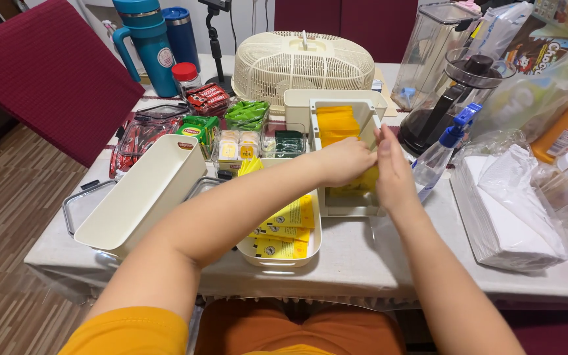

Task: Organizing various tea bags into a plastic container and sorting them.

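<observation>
Both my hands are over a narrow cream bin (375, 110) that holds a row of yellow packets (336, 121). My left hand (346, 160) reaches into the bin, fingers curled on a bunch of the yellow packets. My right hand (392, 164) presses flat against the same bunch from the right side. Under my left forearm lies a second cream bin (277, 258) with several yellow sachets (283, 231) in it. An empty long cream bin (141, 190) sits to the left.
Clear boxes of green, red and pale sachets (235, 131) sit behind the bins. A cream mesh food cover (304, 62), blue tumblers (149, 43), a spray bottle (442, 151), a coffee grinder (455, 92) and bagged white tissues (507, 210) crowd the table. A maroon chair (47, 72) stands left.
</observation>
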